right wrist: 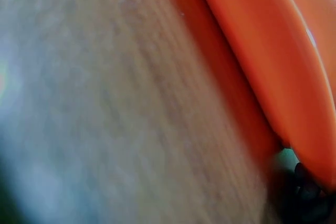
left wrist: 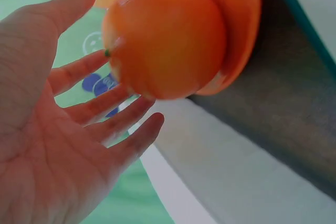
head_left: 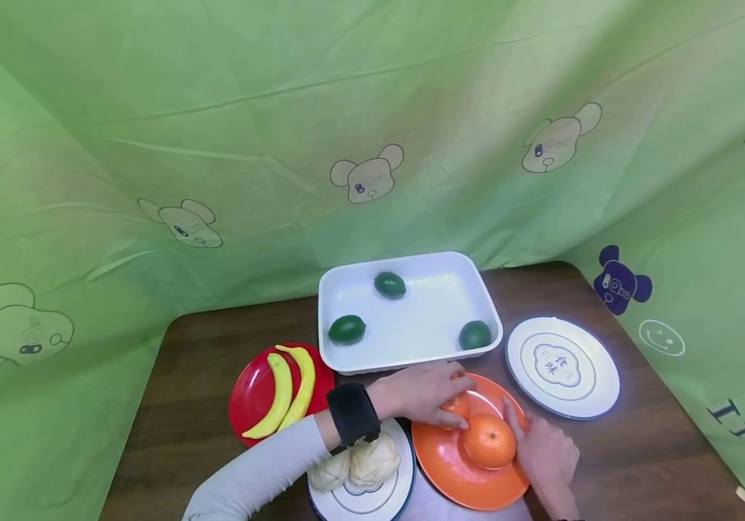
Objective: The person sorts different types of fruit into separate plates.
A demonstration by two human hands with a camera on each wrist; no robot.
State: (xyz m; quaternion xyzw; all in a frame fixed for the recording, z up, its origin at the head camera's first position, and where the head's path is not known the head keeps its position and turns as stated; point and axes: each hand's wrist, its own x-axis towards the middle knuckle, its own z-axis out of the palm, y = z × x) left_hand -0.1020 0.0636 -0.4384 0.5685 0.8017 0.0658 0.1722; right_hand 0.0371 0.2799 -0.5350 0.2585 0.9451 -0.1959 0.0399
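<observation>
My left hand (head_left: 421, 394) reaches over the back of an orange plate (head_left: 440, 470). Its thumb and fingers spread around an orange (head_left: 456, 407), which the hand partly hides. In the left wrist view the fingers stretch out loosely, their tips right at the skin of a large orange (left wrist: 165, 40). A second orange (head_left: 490, 441), stem up, sits in front on the plate. At the plate's right side my right hand (head_left: 547, 452) holds the rim, thumb inside and the other fingers outside. The right wrist view has the plate's outer wall (right wrist: 273, 51) but not the fingers.
A white tray (head_left: 411, 354) with three green limes stands behind. On the left, a red plate (head_left: 249, 383) bears two bananas. Pale pleated buns (head_left: 372, 459) lie on a white plate under the left forearm. Another white plate (head_left: 590, 369) is at right on the wooden table (head_left: 646, 449).
</observation>
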